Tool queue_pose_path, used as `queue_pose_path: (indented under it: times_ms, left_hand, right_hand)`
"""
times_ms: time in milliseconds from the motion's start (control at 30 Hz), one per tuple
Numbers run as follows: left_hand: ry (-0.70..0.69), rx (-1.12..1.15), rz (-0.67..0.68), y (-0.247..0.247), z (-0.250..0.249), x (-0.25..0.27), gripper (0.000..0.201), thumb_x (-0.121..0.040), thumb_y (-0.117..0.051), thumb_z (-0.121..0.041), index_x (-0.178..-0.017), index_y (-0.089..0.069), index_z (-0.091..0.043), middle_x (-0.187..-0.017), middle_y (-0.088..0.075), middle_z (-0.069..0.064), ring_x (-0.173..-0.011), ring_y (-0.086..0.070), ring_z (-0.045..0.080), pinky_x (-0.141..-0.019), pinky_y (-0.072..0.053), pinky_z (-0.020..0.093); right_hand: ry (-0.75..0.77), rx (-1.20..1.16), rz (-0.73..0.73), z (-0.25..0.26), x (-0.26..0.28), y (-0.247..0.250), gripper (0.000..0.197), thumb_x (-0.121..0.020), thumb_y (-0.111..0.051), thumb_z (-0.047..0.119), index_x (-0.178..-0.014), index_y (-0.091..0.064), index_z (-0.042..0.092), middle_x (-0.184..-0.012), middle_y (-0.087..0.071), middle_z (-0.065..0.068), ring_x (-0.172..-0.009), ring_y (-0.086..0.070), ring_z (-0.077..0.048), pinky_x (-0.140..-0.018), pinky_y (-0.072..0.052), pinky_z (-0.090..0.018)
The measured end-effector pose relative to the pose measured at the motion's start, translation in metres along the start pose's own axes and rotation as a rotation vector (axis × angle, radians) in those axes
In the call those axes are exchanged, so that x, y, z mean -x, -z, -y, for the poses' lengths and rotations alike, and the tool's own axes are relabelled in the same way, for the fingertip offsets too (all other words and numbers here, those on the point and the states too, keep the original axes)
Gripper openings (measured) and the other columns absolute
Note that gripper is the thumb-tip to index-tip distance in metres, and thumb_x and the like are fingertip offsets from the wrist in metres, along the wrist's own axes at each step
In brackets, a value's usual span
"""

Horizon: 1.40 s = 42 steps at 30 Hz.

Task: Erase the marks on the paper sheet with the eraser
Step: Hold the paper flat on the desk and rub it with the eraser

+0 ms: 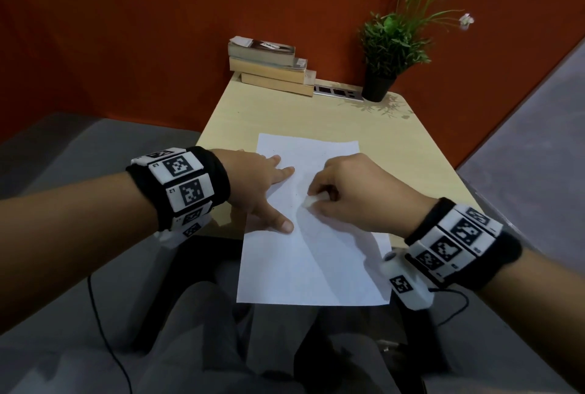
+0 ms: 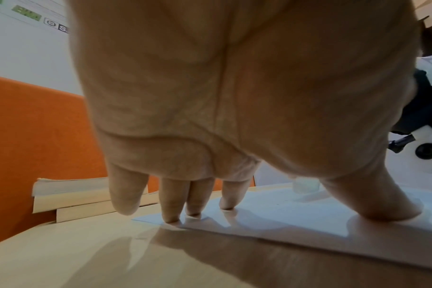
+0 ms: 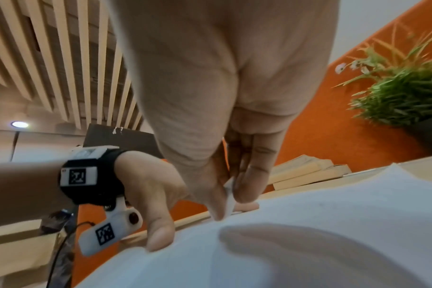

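A white paper sheet lies on the pale wooden table, its near part hanging over the front edge. Faint marks show near its middle. My left hand presses flat on the sheet's left side with straight spread fingers and thumb. My right hand pinches a small white eraser between thumb and fingers, its end down on the paper. The eraser shows as a thin white slab in the right wrist view, and as a small white block past my left thumb.
A stack of three books sits at the table's far left edge, a potted plant at the far right, a grey socket strip between them. An orange partition stands behind. My lap lies below the sheet.
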<state>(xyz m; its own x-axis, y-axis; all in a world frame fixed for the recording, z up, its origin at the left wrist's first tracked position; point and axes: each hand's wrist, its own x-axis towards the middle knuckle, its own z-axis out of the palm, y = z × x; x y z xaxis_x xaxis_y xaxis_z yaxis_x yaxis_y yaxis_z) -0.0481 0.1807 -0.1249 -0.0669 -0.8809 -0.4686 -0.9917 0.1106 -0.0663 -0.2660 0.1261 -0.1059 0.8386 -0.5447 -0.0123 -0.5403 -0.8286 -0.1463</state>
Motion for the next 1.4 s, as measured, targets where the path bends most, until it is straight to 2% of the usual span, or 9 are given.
queue_pose_path:
  times_ms: [133,333,500,667,800,933,1100,1200,1400]
  left_hand:
    - [0.011,-0.003,0.003,0.000,-0.001,-0.001,0.137,-0.060,-0.045,-0.103,-0.165,0.009,-0.034,-0.175,0.008,0.002,-0.158,-0.016,0.031,-0.125,-0.022,0.052]
    - [0.009,-0.015,-0.004,-0.001,-0.004,0.000,0.135,-0.061,-0.043,-0.101,-0.165,0.009,-0.034,-0.175,0.007,0.004,-0.159,-0.014,0.030,-0.127,-0.014,0.054]
    - [0.020,-0.024,-0.003,-0.001,-0.005,-0.001,0.134,-0.062,-0.044,-0.101,-0.165,0.009,-0.034,-0.175,0.007,0.003,-0.158,-0.017,0.031,-0.126,-0.015,0.055]
    - [0.022,-0.009,0.004,-0.001,-0.005,0.000,0.136,-0.059,-0.044,-0.102,-0.165,0.011,-0.036,-0.175,0.008,0.003,-0.159,-0.015,0.031,-0.126,-0.016,0.056]
    - [0.020,-0.007,0.009,-0.001,-0.004,-0.002,0.142,-0.050,-0.038,-0.105,-0.164,0.011,-0.036,-0.174,0.009,0.003,-0.159,-0.017,0.031,-0.124,-0.022,0.056]
    - [0.018,-0.004,0.006,-0.002,-0.004,-0.003,0.144,-0.047,-0.037,-0.105,-0.164,0.012,-0.037,-0.174,0.010,0.003,-0.158,-0.018,0.031,-0.123,-0.025,0.056]
    - [0.004,0.014,0.003,-0.003,-0.001,-0.006,0.149,-0.036,-0.031,-0.113,-0.161,0.014,-0.047,-0.174,0.009,0.002,-0.157,-0.020,0.033,-0.120,-0.030,0.056]
    - [-0.002,0.032,0.004,-0.004,-0.001,-0.005,0.145,-0.036,-0.032,-0.112,-0.160,0.013,-0.052,-0.174,0.009,0.002,-0.157,-0.021,0.033,-0.120,-0.031,0.056]
    - [0.004,0.035,0.014,-0.002,-0.002,-0.005,0.148,-0.033,-0.032,-0.112,-0.160,0.012,-0.050,-0.174,0.011,0.001,-0.157,-0.020,0.032,-0.119,-0.032,0.055]
  right_hand:
    - [-0.008,0.000,0.009,0.007,-0.015,-0.006,0.020,-0.092,-0.072,0.029,-0.109,-0.079,0.019,-0.093,-0.062,0.004,-0.088,-0.057,-0.016,-0.080,-0.056,-0.038]
    - [0.035,-0.007,0.095,0.010,-0.018,-0.004,0.017,-0.091,-0.073,0.028,-0.106,-0.078,0.024,-0.089,-0.069,0.006,-0.077,-0.056,-0.003,-0.065,-0.048,-0.027]
    - [-0.009,0.039,0.057,0.008,-0.025,-0.003,0.014,-0.090,-0.071,0.026,-0.099,-0.079,0.018,-0.088,-0.071,-0.001,-0.085,-0.065,-0.020,-0.072,-0.059,-0.040]
    - [0.028,-0.003,0.111,0.010,-0.022,-0.003,0.019,-0.090,-0.073,0.029,-0.106,-0.079,0.023,-0.088,-0.069,0.005,-0.080,-0.061,-0.009,-0.070,-0.055,-0.034]
    - [0.007,0.025,0.059,0.007,-0.022,-0.002,0.016,-0.089,-0.072,0.027,-0.101,-0.080,0.020,-0.089,-0.072,0.001,-0.084,-0.064,-0.016,-0.075,-0.059,-0.042]
    - [0.056,-0.011,0.108,0.009,-0.018,-0.004,0.022,-0.089,-0.075,0.030,-0.109,-0.081,0.025,-0.088,-0.069,0.009,-0.077,-0.057,-0.001,-0.071,-0.054,-0.031]
    - [0.023,0.011,0.060,0.004,-0.019,-0.004,0.018,-0.090,-0.072,0.026,-0.106,-0.080,0.022,-0.091,-0.069,0.005,-0.080,-0.059,-0.011,-0.067,-0.046,-0.027]
    - [0.062,-0.023,0.108,0.008,-0.015,-0.003,0.019,-0.088,-0.074,0.029,-0.106,-0.079,0.024,-0.090,-0.070,0.008,-0.077,-0.060,-0.003,-0.067,-0.049,-0.025]
    - [0.040,0.027,0.081,0.009,-0.012,-0.002,0.015,-0.089,-0.070,0.026,-0.100,-0.080,0.023,-0.087,-0.069,0.003,-0.080,-0.061,-0.014,-0.072,-0.058,-0.042]
